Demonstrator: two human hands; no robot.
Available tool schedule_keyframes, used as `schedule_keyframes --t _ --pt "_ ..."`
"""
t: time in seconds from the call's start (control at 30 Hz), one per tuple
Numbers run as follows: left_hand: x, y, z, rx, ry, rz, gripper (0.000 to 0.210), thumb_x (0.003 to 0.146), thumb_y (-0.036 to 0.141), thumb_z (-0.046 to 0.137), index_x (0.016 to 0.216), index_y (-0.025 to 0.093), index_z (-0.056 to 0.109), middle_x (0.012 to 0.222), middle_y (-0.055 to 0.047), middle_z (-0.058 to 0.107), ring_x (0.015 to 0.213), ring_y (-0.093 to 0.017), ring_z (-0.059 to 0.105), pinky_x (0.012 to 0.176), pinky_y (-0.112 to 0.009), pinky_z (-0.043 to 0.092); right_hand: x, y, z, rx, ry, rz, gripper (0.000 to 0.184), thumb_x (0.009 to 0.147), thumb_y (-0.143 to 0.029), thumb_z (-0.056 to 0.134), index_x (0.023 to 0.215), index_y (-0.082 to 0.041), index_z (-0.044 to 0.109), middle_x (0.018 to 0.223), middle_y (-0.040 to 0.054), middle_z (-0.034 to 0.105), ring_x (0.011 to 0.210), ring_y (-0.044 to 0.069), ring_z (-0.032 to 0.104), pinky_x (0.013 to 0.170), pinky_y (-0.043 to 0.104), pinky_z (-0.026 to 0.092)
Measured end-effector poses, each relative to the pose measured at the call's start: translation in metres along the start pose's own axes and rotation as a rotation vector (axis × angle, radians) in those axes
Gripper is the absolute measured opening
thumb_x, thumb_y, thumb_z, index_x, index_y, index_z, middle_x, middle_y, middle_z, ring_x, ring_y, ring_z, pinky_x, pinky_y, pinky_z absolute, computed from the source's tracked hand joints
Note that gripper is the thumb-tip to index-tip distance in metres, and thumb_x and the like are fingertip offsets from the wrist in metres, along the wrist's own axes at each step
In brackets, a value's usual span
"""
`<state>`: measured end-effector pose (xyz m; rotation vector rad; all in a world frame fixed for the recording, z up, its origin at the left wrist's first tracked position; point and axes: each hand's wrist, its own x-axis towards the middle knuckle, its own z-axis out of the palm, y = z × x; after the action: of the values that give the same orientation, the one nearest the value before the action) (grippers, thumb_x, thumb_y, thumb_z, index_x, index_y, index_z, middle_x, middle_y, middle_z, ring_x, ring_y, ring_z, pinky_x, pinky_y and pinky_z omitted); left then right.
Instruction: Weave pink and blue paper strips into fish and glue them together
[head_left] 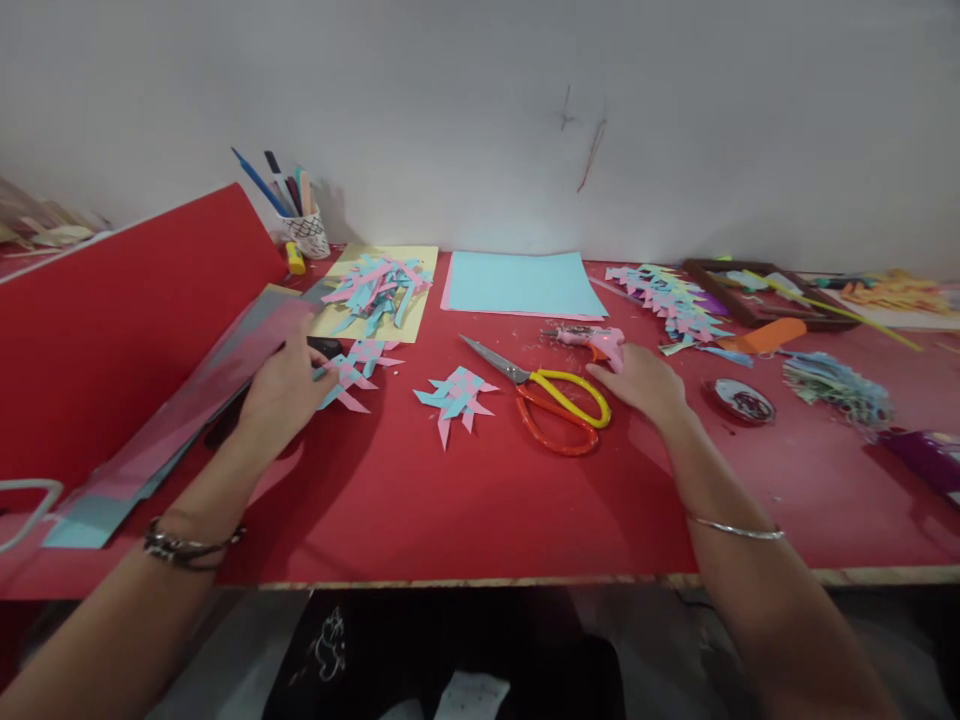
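Observation:
My left hand (279,392) is closed at the edge of a pink and light-blue woven paper piece (354,374) with pointed strip ends. Its fingertips pinch the left side of that piece; part of the grip is hidden. My right hand (646,384) is at the handle of a pink hot glue gun (592,338), with thumb and fingers around it. The gun lies level, its nozzle to the left. Scissors (517,374) with a yellow and a red handle lie between the hands, blades partly open. Left of them is a second woven paper piece (457,394).
Light-blue sheets (525,284) lie at the back. Woven strips (379,290) are piled on yellow paper. A pen cup (306,235) stands by the wall. At left are long paper strips (180,420) and a red board (142,330); at right, a small dish (742,400).

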<state>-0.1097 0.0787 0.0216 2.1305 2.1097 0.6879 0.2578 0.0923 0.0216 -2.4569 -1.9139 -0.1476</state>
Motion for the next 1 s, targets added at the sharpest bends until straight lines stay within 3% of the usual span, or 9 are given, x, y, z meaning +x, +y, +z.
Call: schedule_keyframes --t 0.1,0.2,0.3,0.47,0.63,0.8,0.9,1.0 --pt "-0.003 0.009 -0.001 0.186 0.02 0.06 0.049 0.081 0.037 0.041 0.123 0.014 0.034 0.097 -0.012 0.06 0.09 -0.03 0.057 0.063 -0.037 0.047 0.001 0.001 0.001 0.006 -0.02 -0.001 0.044 0.078 -0.049 0.045 0.101 -0.012 0.053 0.1 0.0151 0.062 0.088 0.028 0.059 0.059 0.031 0.039" --pt "-0.004 0.021 0.007 0.269 0.068 0.239 0.049 0.082 0.036 0.038 0.125 0.012 0.034 0.118 -0.018 0.049 0.112 -0.035 0.043 0.084 -0.046 0.041 0.002 0.002 0.001 0.02 -0.033 -0.011 0.046 0.078 -0.048 0.045 0.103 -0.011 0.053 0.1 0.0158 0.062 0.089 0.028 0.059 0.06 0.032 0.04" --pt "-0.008 0.041 0.021 0.16 -0.079 0.399 0.048 0.082 0.041 0.039 0.12 0.01 0.043 0.118 -0.018 0.051 0.113 -0.031 0.044 0.093 -0.044 0.037 0.005 0.004 0.001 0.049 -0.029 -0.001 0.04 0.079 -0.041 0.042 0.104 -0.012 0.054 0.101 0.0153 0.062 0.088 0.028 0.059 0.06 0.032 0.04" --pt "-0.009 0.076 0.041 0.055 -0.267 0.332 0.051 0.082 0.043 0.04 0.12 0.01 0.043 0.118 -0.016 0.053 0.113 -0.03 0.045 0.09 -0.042 0.039 0.007 0.006 0.004 0.106 -0.019 0.027 0.036 0.08 -0.026 0.037 0.109 -0.012 0.053 0.107 0.0153 0.06 0.092 0.028 0.058 0.065 0.032 0.041" --pt "0.002 0.085 0.049 -0.079 -0.364 0.295 0.055 0.074 0.031 0.055 0.123 0.01 0.039 0.111 -0.014 0.056 0.107 -0.027 0.049 0.089 -0.041 0.038 0.008 0.006 0.006 0.133 0.007 0.052 0.038 0.08 -0.023 0.036 0.111 -0.01 0.053 0.11 0.0159 0.059 0.095 0.027 0.057 0.071 0.032 0.041" --pt "0.006 0.09 0.051 -0.208 -0.312 0.231 0.046 0.072 0.021 0.053 0.117 0.015 0.045 0.097 -0.007 0.059 0.097 -0.024 0.051 0.087 -0.044 0.036 0.009 0.006 0.005 0.162 0.007 0.073 0.038 0.08 -0.023 0.036 0.11 -0.008 0.053 0.11 0.0172 0.059 0.095 0.027 0.057 0.072 0.032 0.041" --pt "0.009 0.09 0.045 -0.397 -0.294 0.255 0.032 0.077 0.022 0.043 0.107 0.016 0.051 0.086 -0.004 0.057 0.081 -0.017 0.054 0.077 -0.035 0.042 0.01 0.006 0.003 0.176 0.007 0.075 0.038 0.079 -0.022 0.037 0.11 -0.008 0.054 0.111 0.0179 0.059 0.096 0.028 0.057 0.073 0.033 0.041" --pt "0.011 0.083 0.027 -0.59 -0.231 0.226 0.033 0.076 0.027 0.042 0.107 0.018 0.05 0.081 -0.002 0.053 0.067 -0.013 0.051 0.062 -0.027 0.043 0.01 0.006 0.002 0.185 0.006 0.09 0.038 0.079 -0.023 0.037 0.109 -0.008 0.054 0.108 0.018 0.06 0.094 0.029 0.057 0.073 0.034 0.041"
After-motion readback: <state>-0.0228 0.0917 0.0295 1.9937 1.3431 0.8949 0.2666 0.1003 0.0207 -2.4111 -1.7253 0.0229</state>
